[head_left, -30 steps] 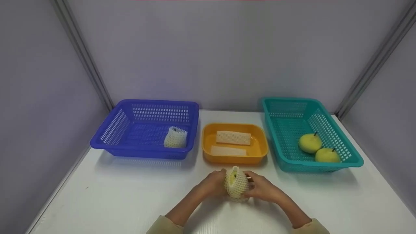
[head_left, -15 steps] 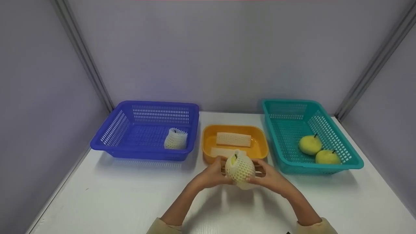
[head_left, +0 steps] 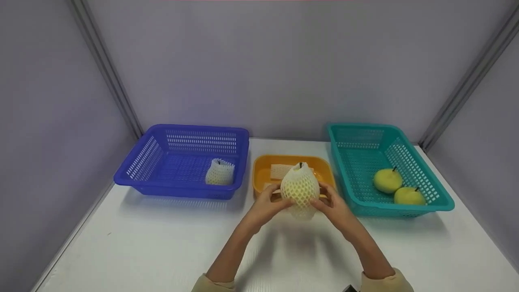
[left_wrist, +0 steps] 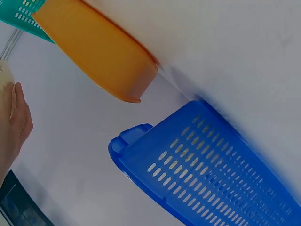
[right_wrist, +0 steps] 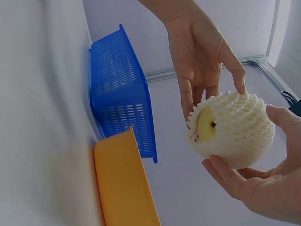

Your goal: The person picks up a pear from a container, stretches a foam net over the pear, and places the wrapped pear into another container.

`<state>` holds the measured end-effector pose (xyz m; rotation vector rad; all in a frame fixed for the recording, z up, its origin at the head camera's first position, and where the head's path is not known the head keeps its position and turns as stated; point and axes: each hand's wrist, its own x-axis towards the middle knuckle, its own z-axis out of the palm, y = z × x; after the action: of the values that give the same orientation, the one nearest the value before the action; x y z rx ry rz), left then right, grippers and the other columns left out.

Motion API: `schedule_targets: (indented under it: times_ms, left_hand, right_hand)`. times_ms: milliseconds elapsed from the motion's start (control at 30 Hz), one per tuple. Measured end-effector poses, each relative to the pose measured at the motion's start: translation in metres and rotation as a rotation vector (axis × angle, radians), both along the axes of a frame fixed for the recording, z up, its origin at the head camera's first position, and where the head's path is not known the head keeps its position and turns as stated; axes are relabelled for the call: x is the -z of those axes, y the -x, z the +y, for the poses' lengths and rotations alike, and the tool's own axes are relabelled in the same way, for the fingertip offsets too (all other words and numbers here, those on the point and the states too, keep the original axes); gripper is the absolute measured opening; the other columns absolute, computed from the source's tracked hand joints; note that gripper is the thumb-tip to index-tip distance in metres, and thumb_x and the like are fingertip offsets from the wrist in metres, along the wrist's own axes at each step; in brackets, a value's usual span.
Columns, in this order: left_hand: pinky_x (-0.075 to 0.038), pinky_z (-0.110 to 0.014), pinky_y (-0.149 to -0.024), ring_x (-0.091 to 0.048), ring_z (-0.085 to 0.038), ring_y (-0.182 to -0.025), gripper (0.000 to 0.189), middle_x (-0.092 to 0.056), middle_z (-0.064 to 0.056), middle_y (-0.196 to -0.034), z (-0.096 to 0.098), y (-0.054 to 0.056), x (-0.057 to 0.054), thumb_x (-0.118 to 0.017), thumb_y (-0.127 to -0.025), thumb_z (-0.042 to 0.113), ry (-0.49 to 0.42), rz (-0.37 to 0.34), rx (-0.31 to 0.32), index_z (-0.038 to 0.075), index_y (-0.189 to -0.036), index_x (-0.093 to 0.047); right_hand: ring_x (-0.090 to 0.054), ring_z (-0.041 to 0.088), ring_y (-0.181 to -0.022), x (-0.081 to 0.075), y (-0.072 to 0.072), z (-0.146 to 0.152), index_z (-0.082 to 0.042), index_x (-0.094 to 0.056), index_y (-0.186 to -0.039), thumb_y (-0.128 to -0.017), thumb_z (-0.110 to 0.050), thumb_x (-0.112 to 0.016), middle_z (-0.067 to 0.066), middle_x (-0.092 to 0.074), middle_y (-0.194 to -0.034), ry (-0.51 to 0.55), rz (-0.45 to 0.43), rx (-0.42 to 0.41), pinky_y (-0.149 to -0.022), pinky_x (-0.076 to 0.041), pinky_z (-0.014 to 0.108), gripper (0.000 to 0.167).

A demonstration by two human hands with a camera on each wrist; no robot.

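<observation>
Both hands hold a yellow pear in a white foam net sleeve [head_left: 300,188], raised over the table in front of the orange tray. Its stem pokes up through the sleeve's top opening. My left hand [head_left: 265,209] grips the pear's left side, thumb toward me and fingers behind. Opposite it, my right hand [head_left: 334,207] grips the right side the same way. In the right wrist view, the sleeve's open lower end bares the pear's underside [right_wrist: 205,125], between the left hand [right_wrist: 196,54] and right hand [right_wrist: 268,183]. Only part of the left hand [left_wrist: 16,117] shows in the left wrist view.
The orange tray [head_left: 259,162] holds flat foam net sleeves [head_left: 279,171], partly hidden by the pear. On the left, a blue basket [head_left: 182,190] contains one sleeved pear [head_left: 219,173]. A teal basket [head_left: 357,202] on the right holds two bare pears [head_left: 388,181].
Both hands have lifted the sleeved pear up and away from me, so it now overlaps the orange tray. The pear has turned more upright, stem on top. The baskets have stayed put.
</observation>
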<state>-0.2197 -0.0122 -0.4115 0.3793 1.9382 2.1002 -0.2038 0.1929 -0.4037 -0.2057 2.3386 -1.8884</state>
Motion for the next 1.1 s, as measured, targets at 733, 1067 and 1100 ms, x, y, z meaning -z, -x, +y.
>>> schedule_targets:
  times_ms: [733,1067,1100]
  left_hand:
    - [-0.043,-0.039,-0.090,-0.047,-0.031,-0.115,0.056,-0.040,-0.016,-0.130,-0.0008,0.0048,0.0028,-0.066,-0.084,0.018,0.028,0.026,-0.020,-0.001,-0.132,-0.043]
    - [-0.040,-0.042,-0.093,-0.049,-0.028,-0.110,0.047,-0.047,-0.017,-0.124,-0.0015,0.0069,-0.0002,-0.055,-0.090,0.019,0.000,0.005,-0.045,0.000,-0.127,-0.035]
    - [-0.039,-0.043,-0.093,-0.050,-0.028,-0.109,0.043,-0.048,-0.017,-0.122,-0.0019,0.0069,-0.0009,-0.051,-0.091,0.019,0.003,-0.002,-0.038,0.000,-0.127,-0.035]
  right_hand:
    - [-0.044,0.030,-0.114,-0.0009,-0.0009,0.0027,-0.007,-0.033,-0.138,-0.091,-0.026,-0.058,0.014,-0.038,-0.131,0.039,0.010,0.016,-0.093,-0.039,0.045,0.057]
    - [-0.053,0.026,-0.107,-0.0023,-0.0008,0.0042,-0.006,-0.040,-0.135,-0.092,-0.025,-0.056,0.011,-0.041,-0.133,0.099,0.038,0.027,-0.090,-0.043,0.037,0.050]
    - [-0.054,0.025,-0.106,-0.0024,-0.0010,0.0045,-0.006,-0.041,-0.134,-0.093,-0.025,-0.056,0.010,-0.042,-0.133,0.102,0.042,0.029,-0.090,-0.043,0.038,0.048]
